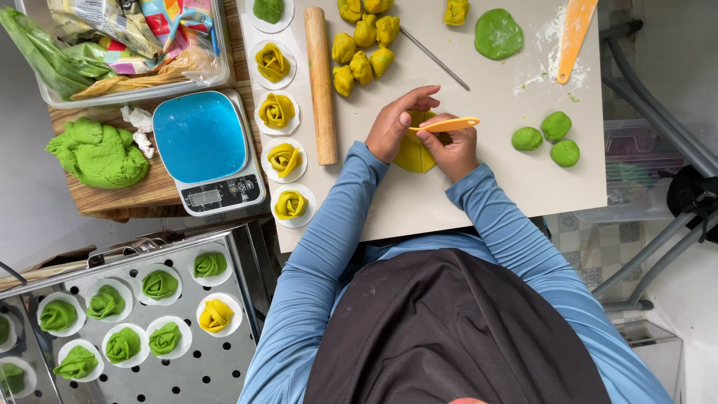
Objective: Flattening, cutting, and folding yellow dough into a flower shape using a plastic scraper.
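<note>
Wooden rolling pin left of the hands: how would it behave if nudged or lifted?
The rolling pin is a plain cylinder lying flat on the board, so it would probably roll if pushed sideways. It looks rigid. Likely solid wood, fairly heavy for its size.
</note>
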